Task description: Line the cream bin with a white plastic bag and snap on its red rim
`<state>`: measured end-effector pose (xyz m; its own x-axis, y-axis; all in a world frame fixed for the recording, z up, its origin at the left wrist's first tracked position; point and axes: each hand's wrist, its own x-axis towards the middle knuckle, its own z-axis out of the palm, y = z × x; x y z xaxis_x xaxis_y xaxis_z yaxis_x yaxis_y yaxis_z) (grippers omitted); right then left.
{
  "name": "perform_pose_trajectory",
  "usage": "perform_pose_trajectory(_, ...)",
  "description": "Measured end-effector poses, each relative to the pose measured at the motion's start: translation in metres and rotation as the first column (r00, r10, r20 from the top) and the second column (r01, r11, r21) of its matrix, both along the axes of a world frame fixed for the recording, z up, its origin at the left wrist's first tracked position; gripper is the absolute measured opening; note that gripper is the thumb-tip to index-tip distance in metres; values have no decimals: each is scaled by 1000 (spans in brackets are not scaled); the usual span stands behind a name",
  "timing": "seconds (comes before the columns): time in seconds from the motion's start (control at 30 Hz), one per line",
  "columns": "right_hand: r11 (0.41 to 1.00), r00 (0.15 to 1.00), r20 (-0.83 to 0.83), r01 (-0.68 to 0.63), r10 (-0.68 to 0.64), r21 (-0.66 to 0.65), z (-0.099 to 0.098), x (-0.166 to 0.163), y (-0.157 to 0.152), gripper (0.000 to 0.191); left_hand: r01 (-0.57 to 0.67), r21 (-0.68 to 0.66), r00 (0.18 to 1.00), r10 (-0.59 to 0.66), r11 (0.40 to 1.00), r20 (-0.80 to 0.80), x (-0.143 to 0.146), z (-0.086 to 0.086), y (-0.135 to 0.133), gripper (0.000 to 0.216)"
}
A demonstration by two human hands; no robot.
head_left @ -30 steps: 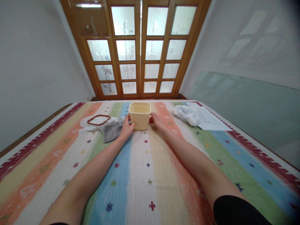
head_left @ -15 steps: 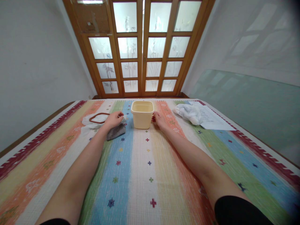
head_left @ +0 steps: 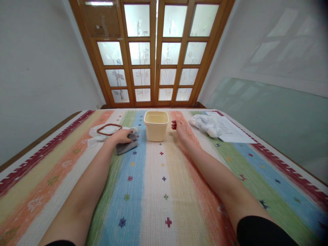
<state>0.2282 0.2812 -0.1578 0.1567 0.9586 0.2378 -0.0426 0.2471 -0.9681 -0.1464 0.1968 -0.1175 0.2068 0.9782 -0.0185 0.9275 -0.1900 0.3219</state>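
A pale yellow plastic tub (head_left: 155, 131) stands upright in the middle of the table, its top uncovered. To its left, my left hand (head_left: 121, 136) has its thumb and fingers closed on a folded grey cloth (head_left: 126, 147), which bunches up by the fingertips. My right hand (head_left: 180, 128) is just right of the tub, apart from it, with fingers curled in and nothing visible in them. Behind my left hand, a brown rounded ring-shaped rim (head_left: 102, 132) lies on thin white plastic or tissue (head_left: 93, 142).
A crumpled white plastic bag (head_left: 205, 125) lies right of my right hand, partly over a printed paper sheet (head_left: 234, 131). A striped cloth (head_left: 153, 177) covers the table. Beyond the far edge are wooden doors with glass panes (head_left: 155, 54).
My left hand has come down from the white material onto the grey cloth. My right hand has moved away from the tub's side, slightly rightward, and its fingers have curled.
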Motion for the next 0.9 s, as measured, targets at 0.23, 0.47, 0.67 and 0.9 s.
perform_pose_trajectory(0.23, 974, 989, -81, 133, -119, 184, 35, 6, -11, 33, -21, -5, 991, 21, 1000, -135, 10, 22, -8, 29)
perform_pose_trajectory(0.47, 941, 997, -6, 72, -74, 332, 69, -23, -69, 38, 173, -63, 982, -167, 983, 85, 24, 42, -16, 17)
perform_pose_trajectory(0.67, 915, 955, 199, -273, 220, 297, 76, -57, -124, 38, 248, -41, 914, -220, 968, 341, 41, 64, -32, 25)
perform_pose_trajectory(0.9, 890, 890, 329, -399, 317, 221, 69, -72, -137, 23, 287, 16, 819, -255, 958, 514, 59, 78, -41, 35)
